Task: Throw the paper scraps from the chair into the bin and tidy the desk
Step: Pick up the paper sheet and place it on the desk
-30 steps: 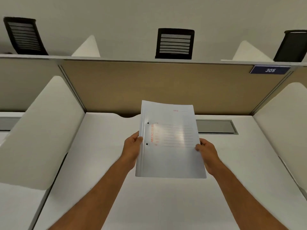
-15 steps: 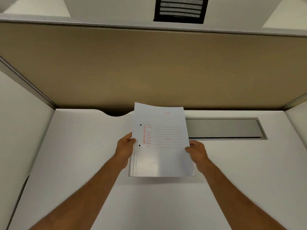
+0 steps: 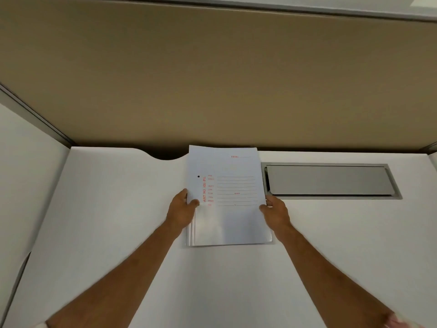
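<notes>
A stack of white file folders (image 3: 228, 209) with red printed lines and punched holes stands tilted on the white desk (image 3: 106, 233), its lower edge resting on the surface near the back. My left hand (image 3: 182, 210) grips the stack's left edge. My right hand (image 3: 275, 213) grips the right edge. No chair, paper scraps or bin are in view.
A tan partition panel (image 3: 212, 79) closes the back of the desk. A grey metal cable flap (image 3: 328, 181) is set into the desk just right of the folders. A curved cable cutout (image 3: 165, 155) lies at the back edge. White side dividers (image 3: 21, 174) flank the desk.
The view has dropped and moved closer to the desk. Both hands have lowered the folders from mid-air until the bottom edge rests on the desk surface.
</notes>
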Action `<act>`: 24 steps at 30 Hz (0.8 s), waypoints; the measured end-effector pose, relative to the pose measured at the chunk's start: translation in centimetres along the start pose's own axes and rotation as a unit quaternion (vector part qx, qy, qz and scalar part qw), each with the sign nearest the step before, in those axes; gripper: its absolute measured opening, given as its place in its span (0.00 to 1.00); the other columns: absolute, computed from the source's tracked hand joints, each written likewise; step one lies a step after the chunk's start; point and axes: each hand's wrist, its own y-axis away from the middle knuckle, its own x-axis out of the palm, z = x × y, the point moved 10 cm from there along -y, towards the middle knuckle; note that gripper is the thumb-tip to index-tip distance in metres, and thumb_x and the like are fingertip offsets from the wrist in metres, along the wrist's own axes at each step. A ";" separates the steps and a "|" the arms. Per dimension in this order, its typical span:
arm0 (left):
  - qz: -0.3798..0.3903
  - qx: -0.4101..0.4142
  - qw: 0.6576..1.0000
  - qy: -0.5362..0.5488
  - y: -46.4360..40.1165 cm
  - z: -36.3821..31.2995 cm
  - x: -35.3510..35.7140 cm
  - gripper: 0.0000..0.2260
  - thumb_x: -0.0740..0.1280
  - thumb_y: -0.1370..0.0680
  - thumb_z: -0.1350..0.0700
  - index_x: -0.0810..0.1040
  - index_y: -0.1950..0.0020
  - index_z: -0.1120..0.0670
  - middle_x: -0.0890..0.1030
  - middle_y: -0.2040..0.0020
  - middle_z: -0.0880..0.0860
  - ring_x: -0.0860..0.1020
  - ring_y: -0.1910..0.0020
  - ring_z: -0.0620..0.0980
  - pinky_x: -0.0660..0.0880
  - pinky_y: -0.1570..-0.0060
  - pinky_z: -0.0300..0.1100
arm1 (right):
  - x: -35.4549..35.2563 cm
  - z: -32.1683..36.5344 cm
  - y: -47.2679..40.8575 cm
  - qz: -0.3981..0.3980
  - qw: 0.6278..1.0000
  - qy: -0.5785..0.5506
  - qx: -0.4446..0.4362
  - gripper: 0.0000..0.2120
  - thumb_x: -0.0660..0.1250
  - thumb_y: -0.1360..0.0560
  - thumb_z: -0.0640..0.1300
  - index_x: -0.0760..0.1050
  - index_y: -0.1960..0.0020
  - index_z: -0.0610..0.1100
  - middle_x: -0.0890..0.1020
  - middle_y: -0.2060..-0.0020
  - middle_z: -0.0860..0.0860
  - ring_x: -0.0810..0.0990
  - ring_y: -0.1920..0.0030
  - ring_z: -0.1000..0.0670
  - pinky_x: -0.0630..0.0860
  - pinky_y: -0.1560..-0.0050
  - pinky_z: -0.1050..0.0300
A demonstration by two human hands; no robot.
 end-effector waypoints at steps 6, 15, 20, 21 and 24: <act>0.001 -0.008 1.000 -0.024 3.3 -1.6 -0.2 0.27 0.66 0.18 0.54 0.61 0.21 0.55 0.67 0.23 0.56 0.68 0.26 0.59 0.69 0.32 0.55 | -1.5 1.4 3.6 -0.016 1.000 0.017 -0.017 0.24 0.64 0.19 0.39 0.67 0.24 0.43 0.75 0.31 0.47 0.74 0.32 0.45 0.69 0.38 0.58; -0.050 0.161 0.976 -0.137 14.5 -7.6 0.5 0.26 0.66 0.18 0.51 0.62 0.22 0.53 0.70 0.27 0.56 0.72 0.30 0.57 0.72 0.35 0.50 | -5.1 5.9 14.3 -0.010 0.979 0.086 -0.182 0.22 0.60 0.16 0.44 0.65 0.23 0.44 0.69 0.25 0.47 0.65 0.24 0.47 0.60 0.28 0.58; -0.067 0.239 0.950 -0.189 24.0 -9.9 1.5 0.27 0.65 0.18 0.50 0.61 0.22 0.52 0.71 0.28 0.56 0.69 0.29 0.59 0.71 0.32 0.57 | -8.8 6.8 22.1 -0.023 0.954 0.139 -0.265 0.24 0.58 0.16 0.50 0.63 0.22 0.45 0.65 0.22 0.49 0.55 0.20 0.50 0.51 0.28 0.61; -0.070 0.244 0.947 -0.198 26.2 -9.9 1.8 0.28 0.64 0.18 0.49 0.59 0.21 0.52 0.68 0.25 0.56 0.64 0.26 0.59 0.67 0.30 0.57 | -9.7 6.7 24.0 -0.024 0.949 0.147 -0.279 0.24 0.57 0.16 0.50 0.63 0.21 0.45 0.65 0.22 0.49 0.54 0.20 0.51 0.50 0.29 0.61; -0.089 0.258 0.942 -0.196 33.3 -9.1 2.5 0.28 0.65 0.18 0.49 0.59 0.21 0.52 0.68 0.25 0.56 0.62 0.26 0.60 0.64 0.29 0.57 | -12.3 5.8 29.6 -0.023 0.932 0.165 -0.323 0.26 0.57 0.16 0.52 0.61 0.21 0.45 0.63 0.21 0.49 0.53 0.19 0.51 0.50 0.26 0.59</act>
